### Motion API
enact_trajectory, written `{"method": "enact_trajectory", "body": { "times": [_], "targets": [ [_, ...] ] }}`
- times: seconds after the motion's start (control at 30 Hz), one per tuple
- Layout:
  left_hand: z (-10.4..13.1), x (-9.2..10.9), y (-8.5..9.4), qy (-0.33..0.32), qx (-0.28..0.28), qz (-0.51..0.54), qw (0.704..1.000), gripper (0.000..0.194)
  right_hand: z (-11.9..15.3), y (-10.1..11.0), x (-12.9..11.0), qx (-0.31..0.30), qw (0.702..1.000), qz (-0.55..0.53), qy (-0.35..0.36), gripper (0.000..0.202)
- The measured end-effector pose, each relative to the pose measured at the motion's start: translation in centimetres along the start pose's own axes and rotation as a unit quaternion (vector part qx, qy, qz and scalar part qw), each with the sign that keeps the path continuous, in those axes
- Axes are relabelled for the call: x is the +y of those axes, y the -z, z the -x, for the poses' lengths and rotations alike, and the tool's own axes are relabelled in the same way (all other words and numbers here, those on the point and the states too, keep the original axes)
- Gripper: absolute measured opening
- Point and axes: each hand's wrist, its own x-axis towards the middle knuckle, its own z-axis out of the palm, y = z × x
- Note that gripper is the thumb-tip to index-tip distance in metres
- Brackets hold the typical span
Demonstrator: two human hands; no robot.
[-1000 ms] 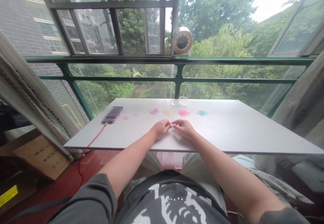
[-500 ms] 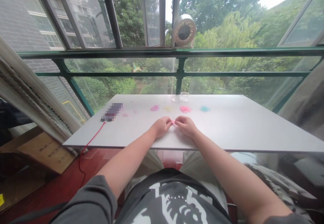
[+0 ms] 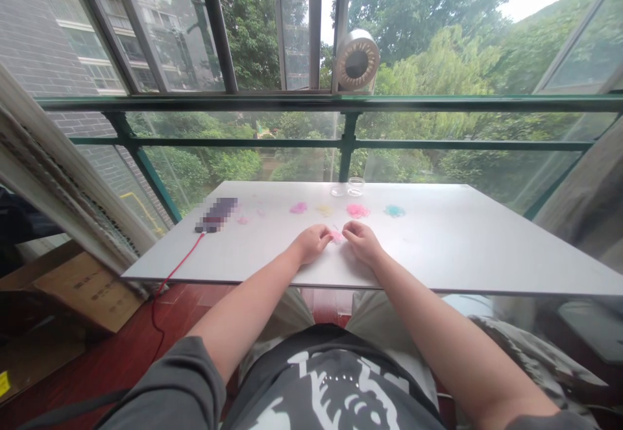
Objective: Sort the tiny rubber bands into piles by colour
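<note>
A small loose patch of light pink bits (image 3: 337, 236), too small to identify, lies on the white table between my hands. My left hand (image 3: 311, 244) rests at its left edge, thumb and fingers pinched together; whatever is in the pinch is too small to name. On the other side, my right hand (image 3: 363, 242) is also closed in a pinch, slightly apart from the patch, its contents hidden. Beyond the hands lie loose heaps of tiny pieces: purple (image 3: 298, 207), pale yellow (image 3: 324, 210), coral pink (image 3: 358, 211) and teal (image 3: 394, 211).
Two clear round containers (image 3: 355, 187) stand at the table's (image 3: 477, 242) far edge. At left lies a pixelated dark device (image 3: 217, 215) with a red cable (image 3: 180, 264), near faint pink bits (image 3: 242, 220). A green railing (image 3: 272, 102) and windows rise behind; a cardboard box (image 3: 90, 287) sits left.
My right hand has drawn a little to the right, widening the gap between the hands, and more of the light pink patch shows. My left hand stays nearly in place.
</note>
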Motion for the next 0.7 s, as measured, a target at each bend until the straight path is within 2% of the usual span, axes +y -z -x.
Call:
{"method": "enact_trajectory", "body": {
  "times": [0.17, 0.5, 0.7],
  "targets": [
    [0.14, 0.35, 0.17, -0.006, 0.004, 0.007, 1.000, 0.021, 0.29, -0.08, -0.58, -0.027, 0.999, 0.021, 0.004, 0.010],
    [0.34, 0.47, 0.28, -0.009, 0.019, 0.032, 0.999, 0.017, 0.48, -0.02, -0.77, -0.037, 0.999, 0.024, 0.005, 0.012],
    [0.14, 0.27, 0.32, -0.005, 0.025, 0.037, 0.999, 0.014, 0.19, -0.11, -0.18, -0.013, 0.999, 0.028, 0.009, 0.009]
  ]
}}
